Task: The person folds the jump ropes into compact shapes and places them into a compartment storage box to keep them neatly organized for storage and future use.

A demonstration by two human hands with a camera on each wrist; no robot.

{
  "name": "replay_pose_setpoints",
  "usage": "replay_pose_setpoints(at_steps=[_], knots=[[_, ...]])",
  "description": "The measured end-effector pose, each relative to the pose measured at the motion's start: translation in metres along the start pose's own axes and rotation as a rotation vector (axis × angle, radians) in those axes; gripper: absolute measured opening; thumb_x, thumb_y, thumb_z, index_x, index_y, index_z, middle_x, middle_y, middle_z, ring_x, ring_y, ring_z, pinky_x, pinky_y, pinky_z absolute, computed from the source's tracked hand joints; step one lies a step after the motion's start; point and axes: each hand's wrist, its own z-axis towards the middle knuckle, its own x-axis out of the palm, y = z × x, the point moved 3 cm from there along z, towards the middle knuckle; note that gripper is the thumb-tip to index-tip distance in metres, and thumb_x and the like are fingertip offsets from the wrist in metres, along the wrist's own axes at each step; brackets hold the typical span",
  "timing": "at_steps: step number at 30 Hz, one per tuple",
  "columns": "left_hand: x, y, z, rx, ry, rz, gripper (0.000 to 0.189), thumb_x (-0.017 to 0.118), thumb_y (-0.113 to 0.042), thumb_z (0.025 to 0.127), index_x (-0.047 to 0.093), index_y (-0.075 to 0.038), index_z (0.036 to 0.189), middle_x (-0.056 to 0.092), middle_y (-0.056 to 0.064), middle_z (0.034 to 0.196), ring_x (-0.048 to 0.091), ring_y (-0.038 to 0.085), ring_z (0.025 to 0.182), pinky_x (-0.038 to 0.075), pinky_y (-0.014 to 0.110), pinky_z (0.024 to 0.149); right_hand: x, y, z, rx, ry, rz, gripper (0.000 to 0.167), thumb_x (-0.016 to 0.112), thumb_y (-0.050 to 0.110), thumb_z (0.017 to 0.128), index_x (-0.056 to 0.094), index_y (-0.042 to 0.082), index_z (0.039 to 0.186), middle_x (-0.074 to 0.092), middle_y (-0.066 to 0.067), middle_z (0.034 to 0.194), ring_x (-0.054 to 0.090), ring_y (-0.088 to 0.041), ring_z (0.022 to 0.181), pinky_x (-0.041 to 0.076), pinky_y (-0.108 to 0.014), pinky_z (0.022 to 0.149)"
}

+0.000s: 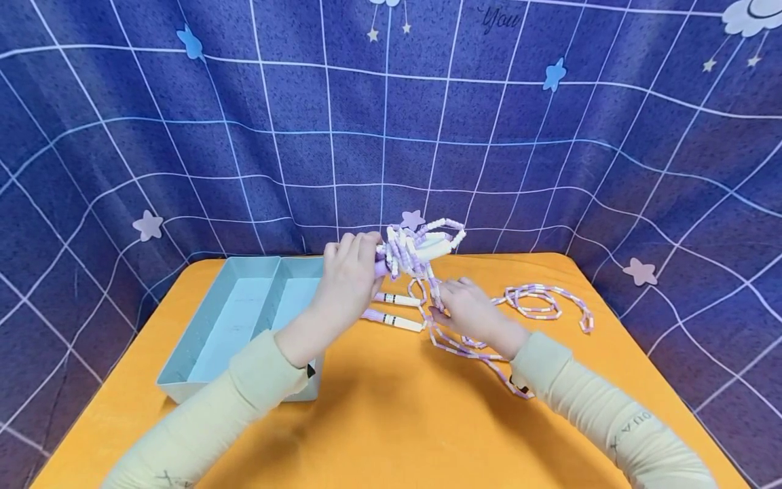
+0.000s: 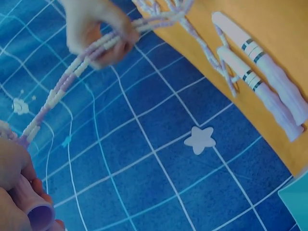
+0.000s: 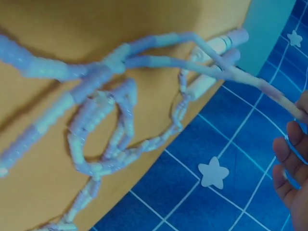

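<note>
Two pale sleeves (image 1: 204, 407) come nearest in the head view. Left hand (image 1: 348, 275), just right of the blue tray (image 1: 227, 326), has its fingers curled round a purple handle (image 1: 380, 268) with beaded rope (image 1: 400, 252) wound on it; the handle's white end points away from the tray. Right hand (image 1: 469, 311), farther from the tray and a bit lower than the handle, pinches some rope.

From the left wrist, that rope slants from hand to hand, and two loose handles (image 2: 260, 60) lie on the table (image 2: 286, 29) near the tray.

From the right wrist, more rope loops lie farther from the tray than those handles.
</note>
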Motion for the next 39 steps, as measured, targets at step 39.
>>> replay_pose_setpoints(at_steps=[39], knots=[[0.013, 0.072, -0.005, -0.232, -0.040, 0.212, 0.045, 0.074, -0.011, 0.072, 0.047, 0.001, 0.106, 0.054, 0.017, 0.088, 0.048, 0.035, 0.080, 0.033, 0.046, 0.063, -0.066, 0.006, 0.020, -0.438, 0.046, -0.153, 0.018, 0.037, 0.016, 0.094, 0.046, 0.009, 0.080, 0.049, -0.002, 0.074, 0.046, -0.021, 0.068, 0.034, -0.034, 0.064]])
